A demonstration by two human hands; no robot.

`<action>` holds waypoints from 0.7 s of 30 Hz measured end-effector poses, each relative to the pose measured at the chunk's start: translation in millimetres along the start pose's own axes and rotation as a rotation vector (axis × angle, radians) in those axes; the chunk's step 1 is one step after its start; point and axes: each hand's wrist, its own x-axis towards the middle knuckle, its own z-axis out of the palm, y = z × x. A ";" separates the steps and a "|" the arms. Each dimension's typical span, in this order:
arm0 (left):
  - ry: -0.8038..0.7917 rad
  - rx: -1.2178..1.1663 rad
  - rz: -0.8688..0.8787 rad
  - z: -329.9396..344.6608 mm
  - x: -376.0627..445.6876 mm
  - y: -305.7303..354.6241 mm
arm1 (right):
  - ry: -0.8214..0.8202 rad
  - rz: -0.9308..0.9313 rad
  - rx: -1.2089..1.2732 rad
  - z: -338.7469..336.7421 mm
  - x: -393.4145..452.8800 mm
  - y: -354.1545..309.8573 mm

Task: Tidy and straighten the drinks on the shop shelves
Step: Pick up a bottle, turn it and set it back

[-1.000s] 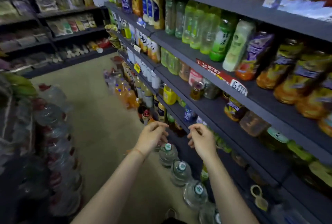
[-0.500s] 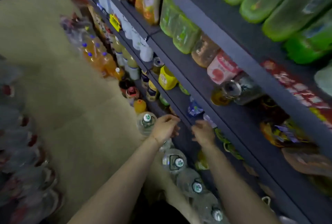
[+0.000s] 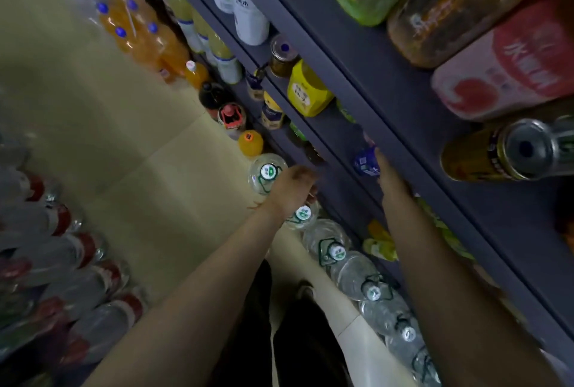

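Both hands had gone lower and further in. Left hand (image 3: 292, 188) curled over big water bottles (image 3: 334, 251) on the floor; its fingers' hold was unclear. Right hand (image 3: 391, 180) reached straight-fingered to a blue drink (image 3: 365, 161) on the low shelf (image 3: 338, 135).

water jugs (image 3: 334, 250) on floor (image 3: 124, 138) before shelves (image 3: 357, 101), packed bottles (image 3: 62, 262) left

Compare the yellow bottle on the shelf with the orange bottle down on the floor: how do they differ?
The yellow bottle stands on a dark shelf; the orange bottle stands on the floor by the shelving. The yellow bottle shows a printed label on its side; the orange bottle shows mainly its cap, seen from above. Neither hand touches either one.
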 end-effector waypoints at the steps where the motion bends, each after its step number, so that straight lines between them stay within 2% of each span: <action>1: -0.003 0.019 0.000 -0.8 0.3 -1.0 | -0.003 0.001 0.056 1.2 1.7 1.3; 3: -0.007 0.046 0.004 -0.8 -1.4 -3.4 | 0.015 0.033 0.114 6.2 0.1 1.6; 5: 0.005 0.109 0.038 1.5 -3.5 -8.0 | 0.157 -0.030 0.121 13.5 -13.8 0.4; 7: 0.019 0.356 0.162 3.0 -5.4 -15.7 | 0.244 -0.091 0.195 18.8 -24.6 6.6; 10: 0.007 0.891 0.307 1.5 -16.2 -26.7 | 0.106 -0.130 0.187 27.2 -45.9 30.9; 12: 0.029 0.997 0.334 -1.4 -32.7 -27.6 | 0.009 -0.138 0.158 23.9 -61.2 43.6; 15: -0.042 0.940 0.406 -2.5 -63.2 -25.6 | -0.151 -0.201 0.165 5.1 -88.9 51.1; 18: -0.100 0.719 0.399 7.9 -102.5 -29.9 | -0.243 -0.292 0.065 -23.6 -123.5 51.2; 19: -0.109 0.605 0.370 13.0 -116.9 -33.6 | -0.279 -0.309 0.006 -34.2 -135.6 49.8; 21: -0.159 0.213 0.281 25.5 -148.5 -43.9 | -0.370 -0.315 -0.049 -55.9 -162.2 51.5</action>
